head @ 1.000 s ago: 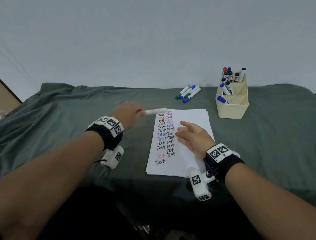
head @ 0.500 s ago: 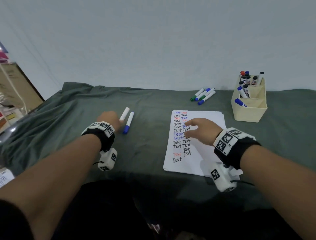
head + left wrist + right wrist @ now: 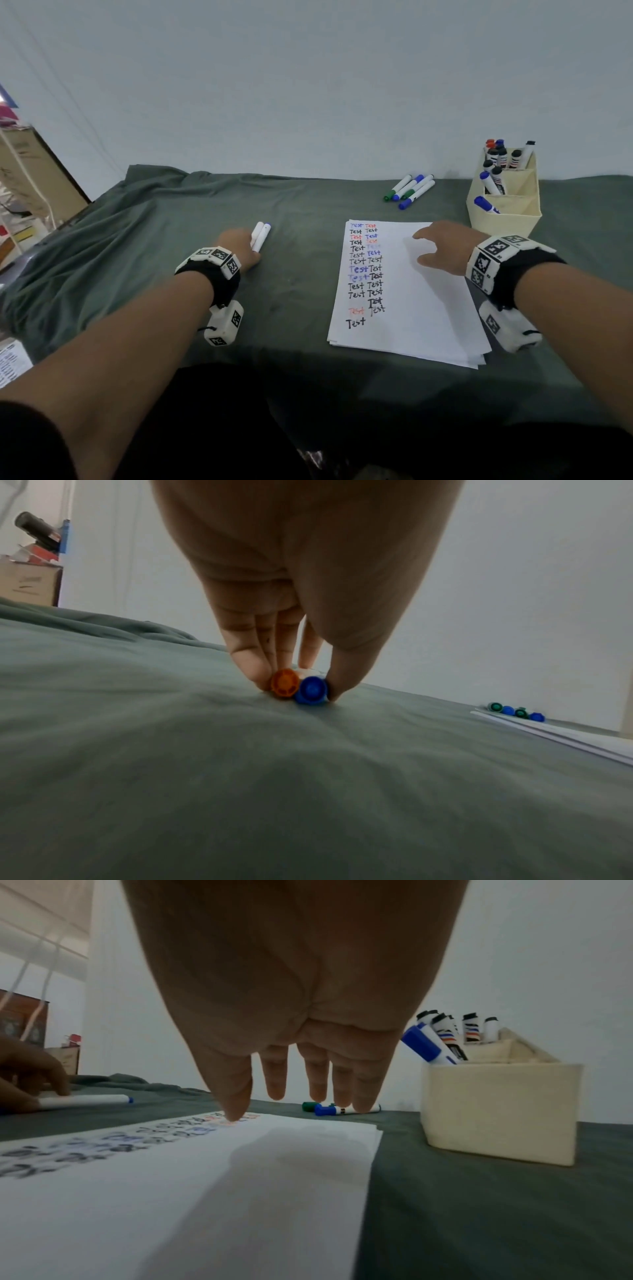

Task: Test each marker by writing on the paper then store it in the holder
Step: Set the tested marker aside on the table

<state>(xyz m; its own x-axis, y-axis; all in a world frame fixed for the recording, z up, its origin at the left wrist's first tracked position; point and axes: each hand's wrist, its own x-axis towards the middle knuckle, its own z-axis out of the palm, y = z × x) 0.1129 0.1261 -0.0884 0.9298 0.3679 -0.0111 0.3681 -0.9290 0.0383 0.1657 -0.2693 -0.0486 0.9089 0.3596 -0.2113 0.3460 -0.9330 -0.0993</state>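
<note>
Left hand: down on the cloth, fingertips and thumb pinching two markers lying side by side; orange cap and blue cap face the wrist.
Right hand: fingers spread, relaxed, holding nothing, over the paper.
Loose markers: four, beyond the paper.
Holder: right of paper, markers upright inside.
</note>
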